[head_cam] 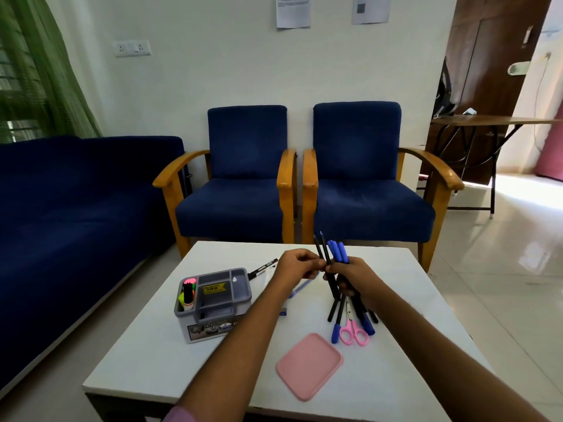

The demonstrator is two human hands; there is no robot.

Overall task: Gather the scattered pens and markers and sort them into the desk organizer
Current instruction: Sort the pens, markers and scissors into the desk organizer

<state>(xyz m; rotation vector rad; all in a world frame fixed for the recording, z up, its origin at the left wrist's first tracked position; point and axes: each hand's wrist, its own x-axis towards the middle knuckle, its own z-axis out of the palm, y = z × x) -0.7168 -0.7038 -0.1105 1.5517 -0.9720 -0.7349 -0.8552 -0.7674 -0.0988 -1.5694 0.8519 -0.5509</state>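
**A:** Blue seating fills the background: a sofa point(76, 190) at the left of the frame and two armchairs point(243, 175) against the white wall. What sits on the white tabletop point(146, 360), starting from the left?

**B:** Lower left of centre stands the grey desk organizer point(213, 303). Its leftmost compartment holds highlighters point(188, 295), pink and yellow-green caps up; the wider tray sections beside it show only a yellow sticker. Just behind the organizer's right corner a black marker point(262, 268) lies flat, angled toward the upper right.

**A:** And the hands?

**B:** Both are raised over the middle of the tabletop. The left hand point(297, 264) has its grip pressed together, fingertips pinching a thin black pencil point(320, 249) that points up. A blue pen point(300, 288) lies on the tabletop under that wrist, partly hidden.

**A:** The right one?

**B:** The right hand point(355, 277) is wrapped around a bundle of pens point(337, 254), blue caps up, black barrels running down through the fist. Their lower ends spread out below the hand, near or on the tabletop; I cannot tell which.

**A:** Anything further right or lower?

**B:** Pink scissors point(353, 332) lie just below the bundle's lower ends, and a pink lid point(309, 365) lies flat at lower centre, apart from the organizer.
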